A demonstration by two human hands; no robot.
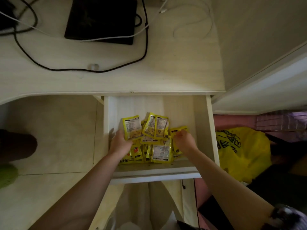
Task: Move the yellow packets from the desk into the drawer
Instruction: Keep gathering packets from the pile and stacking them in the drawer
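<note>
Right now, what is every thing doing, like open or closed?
Drawer: pulled open.
Yellow packets: heaped inside the drawer.
Left hand: resting on the packets, fingers around one.
Right hand: fingers curled on a packet.
Black cable: lying loose on the desk.

Black flat device [101, 19] amid black cable [146, 47] and white cables (looped); yellow plastic bag [244, 153] at right.

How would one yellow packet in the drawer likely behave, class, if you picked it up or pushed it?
The yellow packets look like thin, glossy film pouches, so one would probably feel light and bend somewhat. They lie overlapping in the drawer, so a pushed one would likely slide over its neighbours. Flat shape: unlikely to roll.
</note>
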